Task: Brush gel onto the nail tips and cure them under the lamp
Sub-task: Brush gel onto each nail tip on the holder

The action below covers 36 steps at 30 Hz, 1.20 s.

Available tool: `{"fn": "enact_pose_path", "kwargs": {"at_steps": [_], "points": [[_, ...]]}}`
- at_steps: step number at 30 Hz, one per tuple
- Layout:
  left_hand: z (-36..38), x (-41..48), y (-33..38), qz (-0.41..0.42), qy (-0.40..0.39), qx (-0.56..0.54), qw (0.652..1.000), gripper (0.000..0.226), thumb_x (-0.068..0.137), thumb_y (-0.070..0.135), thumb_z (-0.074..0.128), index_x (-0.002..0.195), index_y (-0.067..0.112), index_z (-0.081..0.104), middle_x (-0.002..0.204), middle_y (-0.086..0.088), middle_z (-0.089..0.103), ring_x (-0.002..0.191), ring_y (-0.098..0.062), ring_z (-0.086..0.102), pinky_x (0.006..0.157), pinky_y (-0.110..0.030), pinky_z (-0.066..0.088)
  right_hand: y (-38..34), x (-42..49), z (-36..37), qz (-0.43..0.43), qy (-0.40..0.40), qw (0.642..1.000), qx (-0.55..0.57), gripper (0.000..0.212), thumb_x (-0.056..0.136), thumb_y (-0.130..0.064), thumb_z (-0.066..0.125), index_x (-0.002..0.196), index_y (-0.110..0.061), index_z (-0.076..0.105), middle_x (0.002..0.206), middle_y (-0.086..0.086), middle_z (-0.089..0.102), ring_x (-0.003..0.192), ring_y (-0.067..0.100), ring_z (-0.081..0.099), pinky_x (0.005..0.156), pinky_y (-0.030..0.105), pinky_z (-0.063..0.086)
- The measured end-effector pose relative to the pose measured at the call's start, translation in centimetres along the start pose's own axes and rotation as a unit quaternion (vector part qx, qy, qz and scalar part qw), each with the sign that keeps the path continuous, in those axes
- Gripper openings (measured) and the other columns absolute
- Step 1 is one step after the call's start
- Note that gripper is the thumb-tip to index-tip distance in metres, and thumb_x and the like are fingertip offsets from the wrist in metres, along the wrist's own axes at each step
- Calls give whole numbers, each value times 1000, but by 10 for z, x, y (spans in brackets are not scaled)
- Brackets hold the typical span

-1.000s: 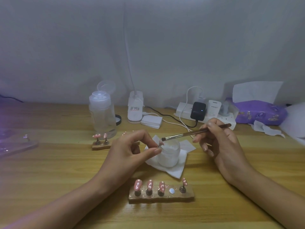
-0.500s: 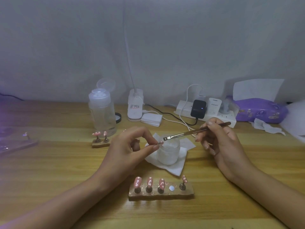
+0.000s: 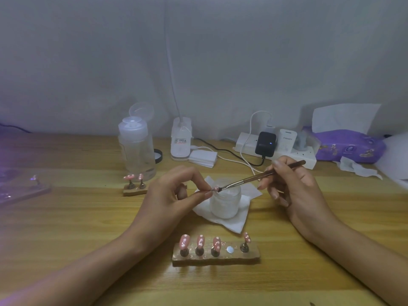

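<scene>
fingers [image 3: 195,173] of left hand [image 3: 167,195] pinch half-hidden nail tip [image 3: 217,188]; right hand [image 3: 295,186] grips brush [image 3: 254,178], bristles blurred.

The left hand [image 3: 174,195] pinches a small pink nail tip [image 3: 216,188] between thumb and forefinger, close by the top of a jar [image 3: 225,204]. The right hand [image 3: 295,191] holds a brush [image 3: 254,178], and its bristles touch the nail tip. The jar stands on a white tissue [image 3: 231,224]. Near the person, a holder [image 3: 216,258] carries four pink tips [image 3: 200,240].
</scene>
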<state>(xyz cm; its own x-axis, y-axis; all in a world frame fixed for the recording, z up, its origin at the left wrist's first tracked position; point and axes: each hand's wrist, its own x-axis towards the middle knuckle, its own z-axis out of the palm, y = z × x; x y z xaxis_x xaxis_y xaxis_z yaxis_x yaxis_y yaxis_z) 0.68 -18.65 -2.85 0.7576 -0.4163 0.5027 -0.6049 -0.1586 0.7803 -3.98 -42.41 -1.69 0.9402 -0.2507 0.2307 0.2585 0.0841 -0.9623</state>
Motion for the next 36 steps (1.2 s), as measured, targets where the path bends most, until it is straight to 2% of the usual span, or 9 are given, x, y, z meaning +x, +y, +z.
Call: {"fn": "enact_pose_path", "kwargs": {"at_steps": [5,9,12,14,19,22,26,30,36], "points": [[0,0,2,9,-1,1,1000,24,73,50,68,83,29,68,80,5,60,53,-18,39,58,-33,43,0,0,-1,-7,-16,1000,6,25,82,-44,59,80,-19,58,69,10,69,47,10,49,39,16,32],[0,0,2,15,2,14,1000,15,75,42,69,82,29,67,75,15,58,52,-12,36,57,-22,39,0,1,0,1,0,1000,3,23,81,-42,59,79,-19,59,68,12,70,46,11,48,38,15,32],[1,0,2,20,5,21,1000,9,77,36,70,81,29,66,65,24,54,52,-19,37,56,-17,37,-1,1,0,-8,-7,1000,11,19,82,-43,59,71,-29,64,68,11,70,46,10,48,38,15,32],[1,0,2,22,6,23,999,9,77,36,70,81,28,66,67,24,55,53,-21,38,57,-18,38,-1,0,2,-12,-27,1000,3,20,86,-42,57,71,-31,64,71,12,71,47,11,50,39,15,34],[0,0,1,23,5,12,1000,13,76,39,71,79,27,67,74,12,56,53,-20,37,57,-21,37,-1,0,0,-10,-2,1000,18,19,84,-41,59,70,-28,64,69,11,71,45,10,48,38,15,32],[1,0,1,26,5,21,999,12,79,34,76,81,27,66,69,20,54,52,-20,37,56,-20,37,-1,-1,0,-17,-32,999,10,20,86,-45,61,73,-31,65,72,10,71,48,10,50,40,15,34],[1,0,1,24,5,19,1000,12,80,38,75,82,29,67,70,20,55,53,-22,38,57,-26,39,1,1,-1,-10,-7,1000,8,19,85,-39,57,75,-23,61,69,12,70,45,10,48,38,14,32],[0,0,0,28,2,24,999,10,82,31,76,81,28,66,70,22,56,52,-21,38,56,-18,38,0,-1,-1,-24,-34,999,6,20,90,-39,56,76,-26,63,72,11,71,48,11,50,40,15,34],[0,1,0,19,0,11,1000,17,76,43,71,80,27,68,74,13,58,52,-20,39,55,-22,39,0,0,-2,-16,2,1000,8,20,85,-38,56,78,-20,60,68,11,70,45,10,48,38,15,32]]}}
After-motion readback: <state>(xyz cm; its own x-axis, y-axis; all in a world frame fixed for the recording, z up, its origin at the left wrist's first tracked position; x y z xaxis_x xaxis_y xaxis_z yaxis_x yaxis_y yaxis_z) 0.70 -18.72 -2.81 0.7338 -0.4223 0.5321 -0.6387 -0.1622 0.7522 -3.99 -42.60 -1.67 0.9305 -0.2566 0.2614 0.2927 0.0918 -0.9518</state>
